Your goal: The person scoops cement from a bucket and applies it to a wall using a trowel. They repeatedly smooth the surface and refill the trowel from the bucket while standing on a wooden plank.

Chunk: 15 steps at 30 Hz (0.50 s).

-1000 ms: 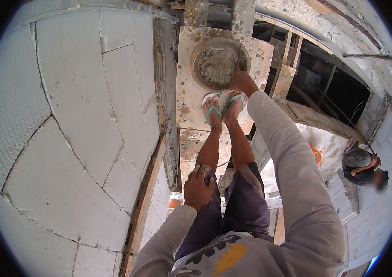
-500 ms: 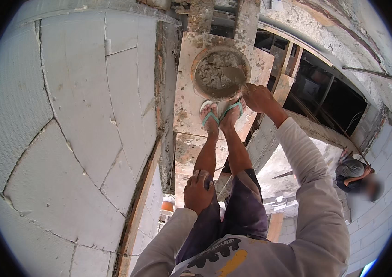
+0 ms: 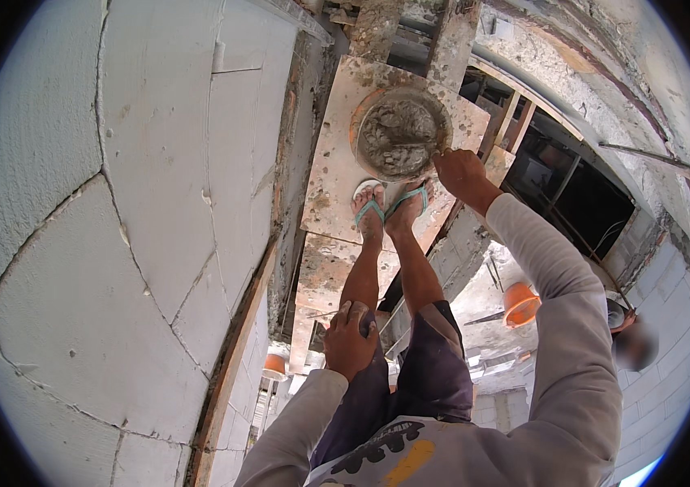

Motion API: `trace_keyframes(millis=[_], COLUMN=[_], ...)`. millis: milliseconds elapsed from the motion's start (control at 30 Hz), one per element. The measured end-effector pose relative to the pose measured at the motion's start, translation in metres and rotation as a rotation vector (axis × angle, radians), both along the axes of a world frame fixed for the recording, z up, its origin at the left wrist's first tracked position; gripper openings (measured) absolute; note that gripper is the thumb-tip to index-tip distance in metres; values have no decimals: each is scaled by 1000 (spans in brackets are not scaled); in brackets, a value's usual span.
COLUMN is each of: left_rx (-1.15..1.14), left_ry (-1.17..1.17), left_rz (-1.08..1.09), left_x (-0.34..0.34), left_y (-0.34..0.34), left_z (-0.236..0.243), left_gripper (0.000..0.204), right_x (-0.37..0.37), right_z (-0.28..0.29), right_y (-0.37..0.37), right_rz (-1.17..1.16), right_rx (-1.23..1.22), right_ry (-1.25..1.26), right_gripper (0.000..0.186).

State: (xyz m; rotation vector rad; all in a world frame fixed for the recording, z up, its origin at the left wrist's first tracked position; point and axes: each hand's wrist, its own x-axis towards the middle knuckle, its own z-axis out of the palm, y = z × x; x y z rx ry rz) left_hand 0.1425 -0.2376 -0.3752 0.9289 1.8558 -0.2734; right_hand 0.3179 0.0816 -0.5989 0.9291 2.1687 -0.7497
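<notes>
My right hand (image 3: pixel 457 169) is closed on the handle of a trowel, whose blade (image 3: pixel 416 146) sits in the grey wet mortar (image 3: pixel 394 122) inside a round basin (image 3: pixel 361 111). The basin stands on a spattered board (image 3: pixel 322 195), just beyond my sandalled feet (image 3: pixel 369 203). My left hand (image 3: pixel 349 345) rests on my left knee with its fingers draped over it, holding nothing.
A block wall (image 3: pixel 118 243) fills the left, edged by a timber (image 3: pixel 239 325). Dark framed openings (image 3: pixel 572 187) lie to the right. Below are an orange bucket (image 3: pixel 521 306) and a partly hidden co-worker (image 3: pixel 625 337) by another block wall (image 3: pixel 661 390).
My right hand has moved right and down from the basin's rim, and the trowel blade, raised half a second ago, is now lower in the mortar. My left hand stays on my knee.
</notes>
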Motion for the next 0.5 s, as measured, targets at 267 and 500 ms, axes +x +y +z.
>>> trace_keyframes(millis=[267, 500], left_rx=[52, 49], left_ry=[-26, -2], left_rz=[37, 74], left_x=[-3, -3], left_y=[-1, -7], left_z=[-16, -11], left_gripper=[48, 47], right_x=[-40, -7], right_z=[-74, -8], right_y=[23, 15], right_rz=[-174, -196], right_rx=[103, 125], right_ry=[8, 84], right_gripper=[24, 30])
